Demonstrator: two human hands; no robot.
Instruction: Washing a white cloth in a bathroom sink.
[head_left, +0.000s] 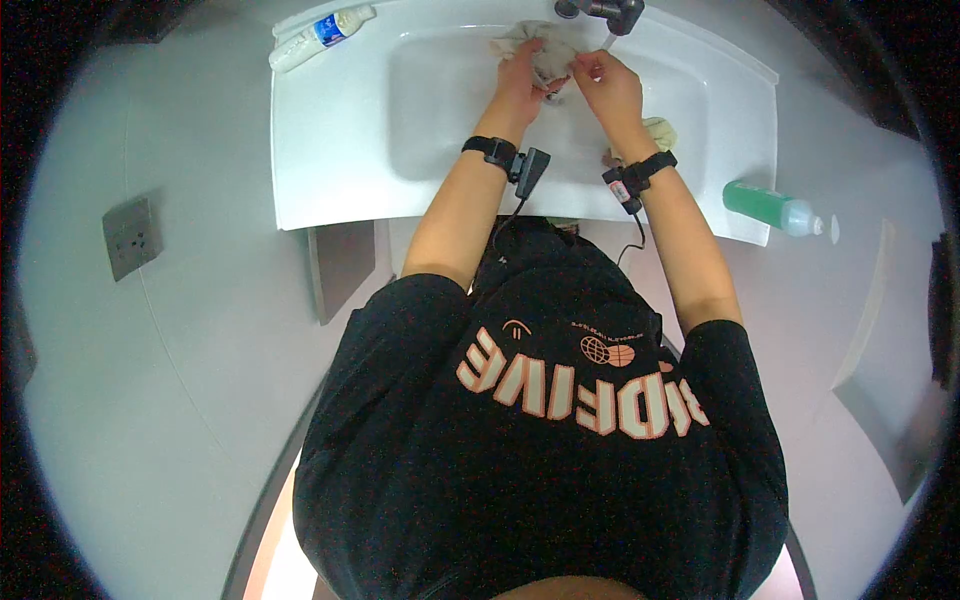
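Over the basin of a white sink (330, 150), a wet whitish cloth (551, 49) is bunched between my hands. My left hand (519, 79) holds it from the left side, thumb on top and fingers under it. At the cloth's right edge, my right hand (609, 84) pinches a bit of it between thumb and fingertips. A dark faucet (619, 16) sits just above, and a thin stream of water seems to fall from its spout beside my right hand. Part of the drain (553, 97) shows below the cloth.
A pale yellow cloth (661, 133) lies in the basin, partly behind my right wrist. On the sink's right edge lies a bottle of green liquid (761, 204). A white bottle with a blue label (319, 37) lies at the back left corner. A wall socket (133, 238) is at left.
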